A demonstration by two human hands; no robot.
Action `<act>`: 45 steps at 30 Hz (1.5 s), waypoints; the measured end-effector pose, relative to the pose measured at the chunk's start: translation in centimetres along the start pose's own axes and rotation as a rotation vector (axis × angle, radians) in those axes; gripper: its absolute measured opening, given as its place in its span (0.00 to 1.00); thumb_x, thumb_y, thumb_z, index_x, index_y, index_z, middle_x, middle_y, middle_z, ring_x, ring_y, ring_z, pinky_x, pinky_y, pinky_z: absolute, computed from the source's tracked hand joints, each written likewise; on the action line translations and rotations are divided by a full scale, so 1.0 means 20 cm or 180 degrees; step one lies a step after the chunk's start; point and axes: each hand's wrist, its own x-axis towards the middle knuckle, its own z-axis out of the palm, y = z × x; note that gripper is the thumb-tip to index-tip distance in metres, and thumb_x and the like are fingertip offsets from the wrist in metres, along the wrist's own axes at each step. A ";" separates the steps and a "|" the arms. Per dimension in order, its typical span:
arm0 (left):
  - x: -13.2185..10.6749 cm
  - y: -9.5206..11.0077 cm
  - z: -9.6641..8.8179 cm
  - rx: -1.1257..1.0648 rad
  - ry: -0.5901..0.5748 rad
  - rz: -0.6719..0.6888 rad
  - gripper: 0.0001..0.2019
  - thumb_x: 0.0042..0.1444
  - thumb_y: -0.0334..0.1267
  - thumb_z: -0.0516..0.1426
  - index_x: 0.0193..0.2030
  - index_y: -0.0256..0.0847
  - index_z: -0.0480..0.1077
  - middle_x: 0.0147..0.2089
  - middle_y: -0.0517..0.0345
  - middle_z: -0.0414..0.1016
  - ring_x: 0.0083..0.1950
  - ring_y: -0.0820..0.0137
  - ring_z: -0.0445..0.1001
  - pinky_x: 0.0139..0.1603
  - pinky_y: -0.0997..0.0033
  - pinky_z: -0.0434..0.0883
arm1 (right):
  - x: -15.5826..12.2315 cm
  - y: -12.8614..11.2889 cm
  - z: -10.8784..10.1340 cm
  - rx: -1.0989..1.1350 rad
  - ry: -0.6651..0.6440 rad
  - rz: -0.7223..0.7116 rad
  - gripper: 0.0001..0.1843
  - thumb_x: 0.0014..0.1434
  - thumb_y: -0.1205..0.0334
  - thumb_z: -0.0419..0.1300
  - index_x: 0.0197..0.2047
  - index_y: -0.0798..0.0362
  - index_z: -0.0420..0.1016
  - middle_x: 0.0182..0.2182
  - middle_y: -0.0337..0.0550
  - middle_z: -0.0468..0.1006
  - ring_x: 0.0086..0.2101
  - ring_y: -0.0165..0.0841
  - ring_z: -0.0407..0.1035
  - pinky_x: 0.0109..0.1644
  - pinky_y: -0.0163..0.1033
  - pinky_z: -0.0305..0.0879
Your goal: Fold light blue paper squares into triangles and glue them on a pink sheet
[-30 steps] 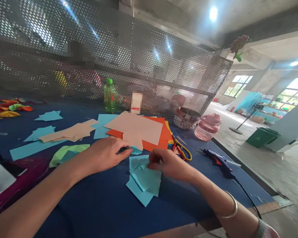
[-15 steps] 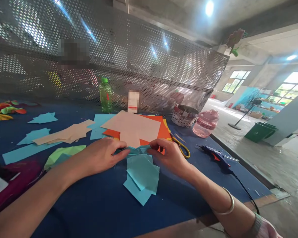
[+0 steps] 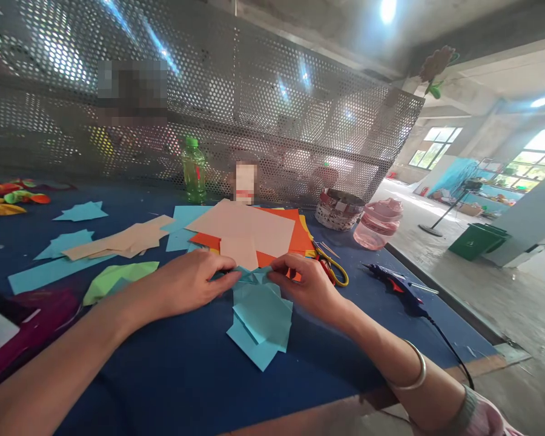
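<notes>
Between my two hands is a small folded piece of blue paper (image 3: 256, 276), creased at its middle. My left hand (image 3: 198, 280) pinches its left end between thumb and fingers. The right end is pinched by my right hand (image 3: 305, 281). Just below, several loose blue paper squares (image 3: 264, 321) lie overlapped on the dark blue tabletop (image 3: 177, 369). Beyond the hands, a large pale pink sheet (image 3: 254, 227) rests over orange paper (image 3: 290, 221). Scissors with yellow handles (image 3: 340, 272) lie right of my right hand, partly hidden by paper and the hand.
A glue gun (image 3: 397, 287) with its cord lies at the right. Behind it stand a pink bottle (image 3: 378, 225) and a round tub (image 3: 338, 211). A green bottle (image 3: 194, 172) stands near the perforated screen (image 3: 272, 103). Peach paper strips (image 3: 122, 240) and a purple item (image 3: 31, 333) are at left.
My hands have drawn slightly closer together, and the blue paper between them looks more bunched at its middle. The view has shifted a little.
</notes>
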 end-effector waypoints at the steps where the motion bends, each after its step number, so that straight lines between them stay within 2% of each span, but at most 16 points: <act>1: 0.00 0.00 0.00 -0.0023 -0.0025 -0.0006 0.22 0.67 0.54 0.47 0.28 0.43 0.68 0.25 0.59 0.74 0.25 0.70 0.67 0.27 0.68 0.56 | 0.00 0.00 0.00 -0.0024 0.0018 -0.0049 0.04 0.62 0.71 0.66 0.36 0.53 0.77 0.28 0.35 0.78 0.30 0.28 0.69 0.37 0.34 0.63; 12: 0.00 0.02 0.00 -0.0151 -0.0092 -0.0041 0.22 0.67 0.53 0.47 0.25 0.43 0.61 0.23 0.60 0.71 0.24 0.71 0.65 0.27 0.69 0.56 | -0.02 -0.02 0.01 -0.0288 0.0089 -0.0476 0.06 0.63 0.73 0.66 0.37 0.53 0.76 0.31 0.38 0.79 0.31 0.30 0.70 0.36 0.34 0.64; 20: 0.00 0.02 -0.01 -0.0216 -0.0146 -0.0023 0.23 0.67 0.54 0.46 0.26 0.43 0.61 0.23 0.61 0.69 0.24 0.72 0.64 0.27 0.69 0.57 | -0.03 -0.01 0.01 -0.0466 0.0082 -0.0590 0.06 0.64 0.74 0.65 0.38 0.53 0.77 0.31 0.40 0.80 0.32 0.31 0.72 0.37 0.35 0.64; 26: 0.01 0.01 0.00 -0.0184 -0.0111 0.0038 0.23 0.61 0.60 0.53 0.28 0.43 0.64 0.27 0.60 0.69 0.28 0.69 0.64 0.28 0.69 0.55 | -0.03 -0.01 0.00 -0.0570 0.0100 -0.0649 0.06 0.65 0.73 0.65 0.38 0.53 0.77 0.33 0.41 0.80 0.33 0.32 0.72 0.38 0.35 0.66; 29: 0.01 0.01 0.00 -0.0217 -0.0118 0.0040 0.20 0.59 0.57 0.55 0.28 0.43 0.66 0.27 0.61 0.70 0.28 0.69 0.66 0.29 0.69 0.55 | -0.03 -0.01 0.00 -0.0613 0.0068 -0.0684 0.06 0.65 0.72 0.64 0.38 0.52 0.77 0.33 0.41 0.80 0.33 0.32 0.72 0.37 0.35 0.66; 36: 0.01 0.00 0.00 -0.0297 -0.0207 0.0043 0.17 0.62 0.52 0.53 0.32 0.42 0.74 0.29 0.59 0.76 0.31 0.67 0.70 0.30 0.70 0.57 | -0.03 -0.02 0.00 -0.0665 -0.0011 -0.0661 0.06 0.65 0.73 0.64 0.39 0.52 0.77 0.33 0.42 0.81 0.34 0.33 0.73 0.39 0.36 0.67; 42: 0.02 0.00 0.01 -0.0327 -0.0191 -0.0032 0.19 0.62 0.52 0.52 0.26 0.43 0.66 0.23 0.61 0.70 0.26 0.69 0.68 0.28 0.71 0.57 | -0.04 -0.02 0.01 -0.0654 -0.0023 -0.0616 0.06 0.66 0.72 0.63 0.39 0.52 0.76 0.34 0.42 0.81 0.35 0.34 0.74 0.40 0.37 0.68; 45: 0.01 0.01 0.00 -0.0354 -0.0186 -0.0046 0.19 0.62 0.52 0.52 0.25 0.43 0.66 0.23 0.60 0.71 0.26 0.69 0.69 0.28 0.71 0.58 | -0.03 -0.02 0.00 -0.0631 -0.0028 -0.0626 0.06 0.65 0.72 0.63 0.38 0.52 0.76 0.33 0.42 0.81 0.35 0.33 0.74 0.39 0.36 0.67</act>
